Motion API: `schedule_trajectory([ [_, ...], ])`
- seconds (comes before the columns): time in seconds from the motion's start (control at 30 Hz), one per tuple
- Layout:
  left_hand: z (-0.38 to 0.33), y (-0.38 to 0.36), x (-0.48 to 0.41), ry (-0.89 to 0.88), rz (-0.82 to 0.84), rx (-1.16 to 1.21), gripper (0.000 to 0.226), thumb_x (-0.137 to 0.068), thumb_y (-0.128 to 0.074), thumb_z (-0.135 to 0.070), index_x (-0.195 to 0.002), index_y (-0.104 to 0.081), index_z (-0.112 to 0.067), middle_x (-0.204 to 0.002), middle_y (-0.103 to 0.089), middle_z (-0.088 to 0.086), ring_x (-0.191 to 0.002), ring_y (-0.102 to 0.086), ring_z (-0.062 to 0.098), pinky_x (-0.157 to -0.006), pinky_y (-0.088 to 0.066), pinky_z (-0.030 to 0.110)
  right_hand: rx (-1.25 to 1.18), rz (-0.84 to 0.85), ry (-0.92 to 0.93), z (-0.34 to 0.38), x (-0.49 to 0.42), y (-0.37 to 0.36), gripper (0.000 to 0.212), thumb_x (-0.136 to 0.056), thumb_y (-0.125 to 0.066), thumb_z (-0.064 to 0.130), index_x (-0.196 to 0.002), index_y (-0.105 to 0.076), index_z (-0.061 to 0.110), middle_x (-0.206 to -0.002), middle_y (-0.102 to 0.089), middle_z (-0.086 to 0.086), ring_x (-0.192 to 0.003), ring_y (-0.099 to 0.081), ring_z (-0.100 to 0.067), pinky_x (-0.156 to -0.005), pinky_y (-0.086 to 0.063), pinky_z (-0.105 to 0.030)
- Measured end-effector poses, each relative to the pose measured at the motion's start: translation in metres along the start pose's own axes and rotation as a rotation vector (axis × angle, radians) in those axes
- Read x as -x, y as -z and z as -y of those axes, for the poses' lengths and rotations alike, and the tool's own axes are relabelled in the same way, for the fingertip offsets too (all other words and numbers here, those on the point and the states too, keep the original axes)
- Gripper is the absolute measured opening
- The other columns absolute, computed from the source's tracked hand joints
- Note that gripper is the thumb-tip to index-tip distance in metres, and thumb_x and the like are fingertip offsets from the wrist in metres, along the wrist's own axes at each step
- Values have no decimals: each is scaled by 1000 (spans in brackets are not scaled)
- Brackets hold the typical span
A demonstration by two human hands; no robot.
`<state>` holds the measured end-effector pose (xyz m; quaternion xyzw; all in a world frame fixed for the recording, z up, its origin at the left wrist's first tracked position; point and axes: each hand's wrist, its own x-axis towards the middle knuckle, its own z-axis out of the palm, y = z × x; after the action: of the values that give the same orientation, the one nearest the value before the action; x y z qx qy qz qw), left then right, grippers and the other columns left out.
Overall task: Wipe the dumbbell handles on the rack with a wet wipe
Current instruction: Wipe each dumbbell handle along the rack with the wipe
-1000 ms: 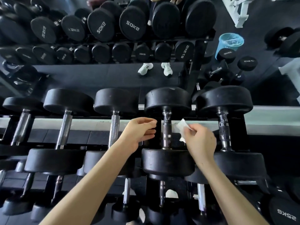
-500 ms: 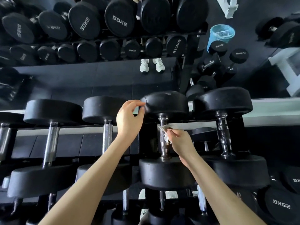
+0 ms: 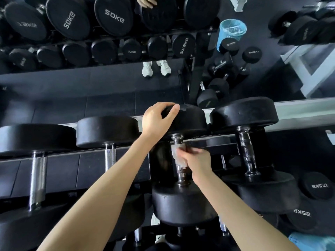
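— What has been altered nearest the camera?
— On the black rubber-headed dumbbell (image 3: 181, 205), racked just past centre toward five o'clock, the knurled chrome handle (image 3: 181, 172) is now wrapped by the white wet wipe (image 3: 176, 154). Half a second ago the wipe was only pinched against the handle's far end. A second ago it was held clear, at three o'clock of the handle.
— And the right hand (image 3: 197, 160)?
— Its fingers are curled round wipe and handle together, clamped on from the three o'clock side.
— What is meant for the task?
— Contact has been made, so wiping of this handle is judged begun. A stroke toward six o'clock is probably still owed, since bare knurling is seen below the wipe.
— How is the wipe seen?
— Damp, translucent, bunched and moulded to the steel.
— Farther out?
— The left hand (image 3: 157, 120) has been shifted onto the dumbbell's far head, at twelve o'clock of the handle. Fingers and thumb are hooked over its rim, presumably so the weight is steadied.
— Beyond that?
— The neighbouring chrome handle (image 3: 245, 153), at three o'clock, is left untouched. A light-blue bin (image 3: 233, 30) is seen far off at one o'clock.
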<state>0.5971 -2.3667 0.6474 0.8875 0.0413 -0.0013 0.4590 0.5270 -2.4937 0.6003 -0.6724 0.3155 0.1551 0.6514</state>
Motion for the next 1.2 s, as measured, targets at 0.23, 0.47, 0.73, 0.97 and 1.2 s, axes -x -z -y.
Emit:
schedule_trajectory([
  [0.23,13,10,-9,7,190,70,27,-90,-58,-42,-112,-64,-27,-105,-61,-11,-105,-56,8,-97,-45,32,-229,157,-79,15,-20,2,10,-74,-75,4,-82,-70,6,-76,-72,-5,-74,-68,-18,-70,-58,-30],
  [0.47,13,9,-10,25,184,95,24,-88,-61,-43,-109,-64,-32,-105,-59,-11,-105,-55,9,-98,-44,33,428,-166,371,5,-10,-22,39,-79,-71,31,-50,-57,9,-43,-53,2,-41,-45,-5,-44,-32,-11],
  [0.73,13,-10,1,-38,-70,-5,42,-82,-49,-58,-103,-67,-27,-96,-56,-8,-97,-56,14,-90,-47,36,290,57,250,-7,-8,1,34,-75,-75,19,-64,-63,-11,-56,-46,-5,-57,-42,-8,-52,-36,-21],
  [0.97,16,-12,0,-50,-96,-3,42,-83,-48,-57,-101,-68,-25,-96,-58,-7,-98,-56,14,-90,-46,34,347,341,-84,-1,-13,27,27,-80,-71,8,-60,-53,11,-37,-47,15,-35,-44,6,-42,-34,-4],
  [1.2,18,-12,-1,-69,-101,-8,47,-82,-45,-60,-101,-68,-24,-95,-58,-8,-97,-55,13,-89,-46,33,-66,296,-261,-10,-10,24,21,-72,-76,1,-91,-68,2,-90,-70,-10,-82,-66,-20,-73,-53,-29],
])
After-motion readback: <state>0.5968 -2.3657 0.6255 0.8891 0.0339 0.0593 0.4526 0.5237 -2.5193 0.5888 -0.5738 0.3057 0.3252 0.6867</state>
